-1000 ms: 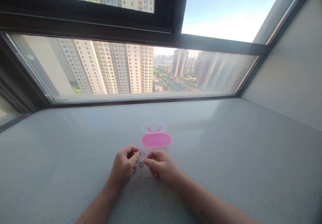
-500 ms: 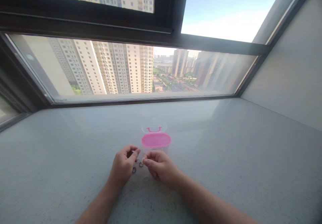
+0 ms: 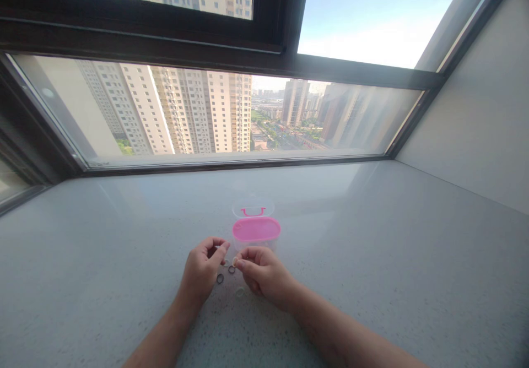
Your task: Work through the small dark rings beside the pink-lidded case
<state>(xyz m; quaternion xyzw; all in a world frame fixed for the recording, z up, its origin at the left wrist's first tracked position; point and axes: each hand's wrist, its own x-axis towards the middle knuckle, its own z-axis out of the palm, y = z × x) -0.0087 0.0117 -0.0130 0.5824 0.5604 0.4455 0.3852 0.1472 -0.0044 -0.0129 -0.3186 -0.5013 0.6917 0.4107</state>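
Note:
My right hand [image 3: 264,274] is closed, its thumb and forefinger pinching a small pale ring [image 3: 235,261]. Across from it, my left hand [image 3: 202,266] has thumb and forefinger brought together; whatever they hold, if anything, is too small to make out. Two dark rings lie between the hands: one dark ring [image 3: 220,279] beside the left fingers, another dark ring [image 3: 232,270] just under the pinched one. A whitish ring [image 3: 227,263] shows partly behind the left fingertips. Closer to me, a clear ring [image 3: 240,292] rests on the pale speckled surface.
Just beyond my hands stands a clear box with a pink top [image 3: 257,229]. Its transparent lid [image 3: 253,208] with a pink handle lies behind it. The speckled sill [image 3: 372,258] runs to a dark window frame [image 3: 231,165], with a white wall [image 3: 475,136] at right.

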